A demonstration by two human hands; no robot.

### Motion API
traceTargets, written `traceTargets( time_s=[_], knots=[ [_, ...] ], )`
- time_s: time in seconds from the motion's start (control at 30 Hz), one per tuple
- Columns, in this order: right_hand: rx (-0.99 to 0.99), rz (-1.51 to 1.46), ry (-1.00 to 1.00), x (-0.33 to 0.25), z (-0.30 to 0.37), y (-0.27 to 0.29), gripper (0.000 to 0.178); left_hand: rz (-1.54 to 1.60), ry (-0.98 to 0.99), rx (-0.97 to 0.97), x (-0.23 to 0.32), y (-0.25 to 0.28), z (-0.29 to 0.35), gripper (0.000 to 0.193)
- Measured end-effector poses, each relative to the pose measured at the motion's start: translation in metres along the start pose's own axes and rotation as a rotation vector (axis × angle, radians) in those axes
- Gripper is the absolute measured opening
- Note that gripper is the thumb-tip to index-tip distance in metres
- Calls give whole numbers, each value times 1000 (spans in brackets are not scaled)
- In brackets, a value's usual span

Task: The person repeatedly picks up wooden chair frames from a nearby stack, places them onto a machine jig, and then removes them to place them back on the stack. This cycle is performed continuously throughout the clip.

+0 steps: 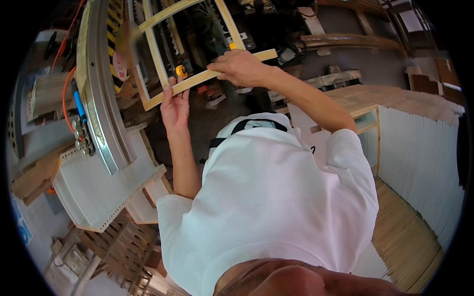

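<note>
- Pale wooden frame (201,77) spans the far side of the scene, left of centre, ahead of the person's torso; its near bar slants from the left, nearer, to the right, farther.
- Left hand (176,108) grips this near bar close to its left end, fingers closed about the wood.
- Right hand (239,68) is closed over the same bar, toward its right end, with the forearm coming in from the right.
- Between the hands, just beyond the bar, shows a small yellow-and-black object (180,71); its kind is hard to tell.
- White short-sleeved shirt (276,192) fills the near middle.
- Grey metal rail (98,84) runs from far to near on the left, with a blue tube (79,106) and an orange hose (65,98) beside it.
- Pale ribbed panels (103,182) stand near left, below the rail's near end.
- White sheets (414,148) form a large stack on the right, well apart from both hands.
</note>
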State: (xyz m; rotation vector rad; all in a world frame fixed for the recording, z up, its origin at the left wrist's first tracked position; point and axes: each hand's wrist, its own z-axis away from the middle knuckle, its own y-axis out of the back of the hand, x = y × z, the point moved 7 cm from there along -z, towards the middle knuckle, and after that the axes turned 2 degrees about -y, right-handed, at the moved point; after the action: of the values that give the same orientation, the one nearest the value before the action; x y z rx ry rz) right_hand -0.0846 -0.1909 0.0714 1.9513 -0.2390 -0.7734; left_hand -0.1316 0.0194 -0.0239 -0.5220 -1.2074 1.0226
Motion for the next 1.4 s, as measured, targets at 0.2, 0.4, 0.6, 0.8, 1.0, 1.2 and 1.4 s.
traceTargets(
  time_s=[0.2, 0.4, 0.6, 0.8, 1.0, 1.2, 1.4],
  knots=[
    [-28, -30, -45, 2, -3, -2, 35, -3, -7, 7, -1, -4, -7, 29],
    [-7, 13, -47, 11, -10, 4, 34, -21, -29, 38, 0, -6, -17, 28],
    [118, 151, 7, 33, -40, 6, 33, -79, -86, 45, 9, -24, -63, 29],
    [155, 430, 75, 44, -109, 1, 26, -36, -150, 53, 27, -56, -117, 26],
    [62, 694, 81, 86, -190, -8, 16, -149, -97, 86, 25, -71, -138, 27],
    [-89, 850, 141, 107, -244, -11, 11, -243, -13, 18, -13, -89, -129, 36],
    [-97, 703, 117, 125, -252, -19, 18, -114, -30, -105, -32, -99, -201, 77]
  ],
)
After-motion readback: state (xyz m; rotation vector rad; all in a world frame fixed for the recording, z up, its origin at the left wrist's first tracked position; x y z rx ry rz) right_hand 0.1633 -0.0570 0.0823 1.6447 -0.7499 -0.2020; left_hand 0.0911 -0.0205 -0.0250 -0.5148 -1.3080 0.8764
